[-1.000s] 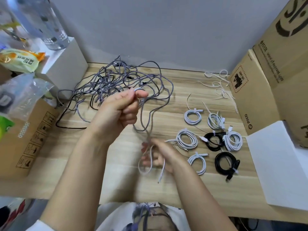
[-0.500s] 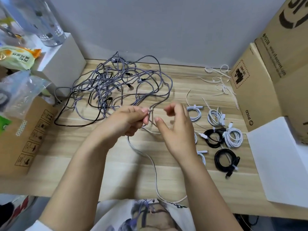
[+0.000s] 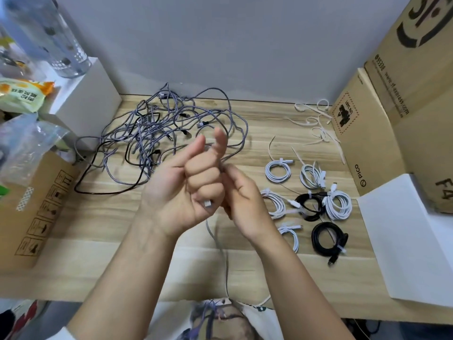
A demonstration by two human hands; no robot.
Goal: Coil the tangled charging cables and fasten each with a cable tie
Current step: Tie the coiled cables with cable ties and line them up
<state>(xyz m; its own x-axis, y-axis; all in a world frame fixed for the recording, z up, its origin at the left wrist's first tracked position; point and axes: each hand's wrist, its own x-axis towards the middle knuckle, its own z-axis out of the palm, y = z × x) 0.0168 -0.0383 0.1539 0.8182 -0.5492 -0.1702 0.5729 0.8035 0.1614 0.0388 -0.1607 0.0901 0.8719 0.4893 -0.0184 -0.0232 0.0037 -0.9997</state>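
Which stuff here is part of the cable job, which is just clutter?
Job:
- left hand, gripping the grey cable
- right hand, on the same cable
- tangled pile
- tied coils
- loose ties

Clutter:
- cardboard boxes
- white box
- bottle
- snack bag
- plastic bag

Bright, even, diffuse indoor light, apparently from above; no harsh glare. Soft, short shadows under the hands (image 3: pixel 196 190) and forearms on the wooden table (image 3: pixel 98 253). Slight motion blur on the grey cable (image 3: pixel 221 253) hanging toward the table edge. Strong wide-angle bending at the borders: cardboard boxes (image 3: pixel 404 94) at right lean outward, clear bottle (image 3: pixel 49 38) at upper left stretched and smeared. Centre fairly sharp, coiled cables (image 3: pixel 316 195) crisp; overall mild compression softness.
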